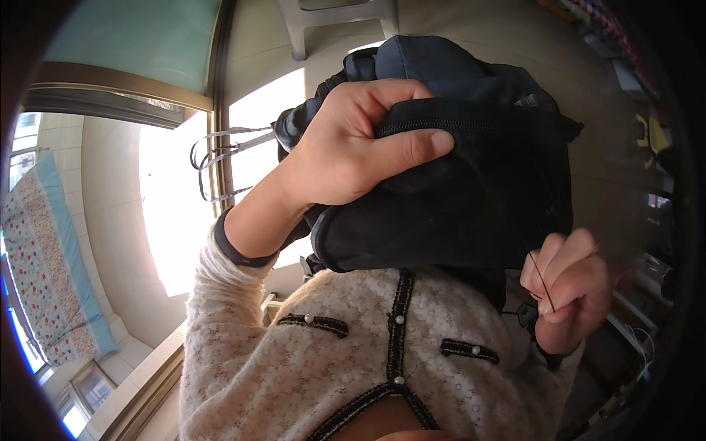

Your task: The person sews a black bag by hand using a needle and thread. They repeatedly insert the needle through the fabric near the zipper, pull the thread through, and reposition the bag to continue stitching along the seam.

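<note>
A black fabric bag point(441, 209) with a zipper point(441, 124) lies bunched in front of my chest. My left hand point(364, 143) pinches its zippered edge, thumb on the near side and the fingers mostly hidden behind the cloth. Lower right, beside the bag, my right hand point(571, 289) is raised, with a thin dark strand point(542, 283) between thumb and finger; whether this is thread or a needle I cannot tell. Dark grey-blue cloth point(430, 60) bulges behind the zippered edge. Narrow looped straps point(226, 146) stick out from the bag's left side.
A light plastic stool point(345, 16) stands on the tiled floor beyond the bag. At the left are a framed sliding door point(132, 85), a patterned cloth point(52, 259) and strong sunlight. Dim objects, including a yellow item point(656, 135), lie along the right side.
</note>
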Motion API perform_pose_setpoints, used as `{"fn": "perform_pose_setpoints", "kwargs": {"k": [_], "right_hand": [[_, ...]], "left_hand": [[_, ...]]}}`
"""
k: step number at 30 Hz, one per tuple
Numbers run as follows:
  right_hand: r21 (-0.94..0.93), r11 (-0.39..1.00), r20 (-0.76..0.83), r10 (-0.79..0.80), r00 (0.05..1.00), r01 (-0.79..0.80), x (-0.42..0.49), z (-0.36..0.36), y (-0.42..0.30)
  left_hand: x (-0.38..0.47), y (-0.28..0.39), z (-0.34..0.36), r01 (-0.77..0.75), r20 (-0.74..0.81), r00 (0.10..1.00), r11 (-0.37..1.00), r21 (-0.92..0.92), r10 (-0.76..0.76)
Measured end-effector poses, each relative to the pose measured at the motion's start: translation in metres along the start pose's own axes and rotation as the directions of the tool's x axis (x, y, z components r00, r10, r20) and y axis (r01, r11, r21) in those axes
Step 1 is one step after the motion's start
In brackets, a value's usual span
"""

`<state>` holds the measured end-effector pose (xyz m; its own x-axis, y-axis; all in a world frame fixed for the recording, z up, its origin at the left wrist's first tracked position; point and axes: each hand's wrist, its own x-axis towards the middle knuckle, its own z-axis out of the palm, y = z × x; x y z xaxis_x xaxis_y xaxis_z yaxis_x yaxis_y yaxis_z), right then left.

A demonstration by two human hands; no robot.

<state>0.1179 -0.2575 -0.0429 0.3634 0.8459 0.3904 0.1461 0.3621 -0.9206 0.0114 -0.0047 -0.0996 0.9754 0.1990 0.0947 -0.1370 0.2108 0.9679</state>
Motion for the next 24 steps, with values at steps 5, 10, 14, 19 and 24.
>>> {"fn": "perform_pose_setpoints", "kwargs": {"k": [5,10,14,19,24], "right_hand": [[-0.158,0.981,-0.282,0.066,0.957,-0.114,0.010,-0.004,0.003],[0.441,0.874,-0.096,0.274,0.957,-0.206,0.011,-0.016,0.004],[0.617,0.722,0.114,0.311,0.943,-0.313,0.017,-0.037,0.005],[0.588,0.751,0.088,0.309,0.947,-0.300,0.014,-0.049,-0.008],[0.521,0.818,-0.054,0.316,0.947,-0.244,-0.005,-0.056,-0.032]], "left_hand": [[0.000,-0.002,-0.001,-0.004,0.009,1.000,1.000,-0.020,0.005],[0.001,0.000,0.000,0.016,0.019,1.000,1.000,0.005,-0.016],[-0.001,0.002,0.003,0.023,0.009,1.000,0.998,0.050,-0.023],[-0.001,0.003,0.003,0.008,0.015,1.000,0.998,0.069,-0.009],[0.000,0.000,0.002,-0.001,-0.022,1.000,1.000,-0.008,0.001]]}}
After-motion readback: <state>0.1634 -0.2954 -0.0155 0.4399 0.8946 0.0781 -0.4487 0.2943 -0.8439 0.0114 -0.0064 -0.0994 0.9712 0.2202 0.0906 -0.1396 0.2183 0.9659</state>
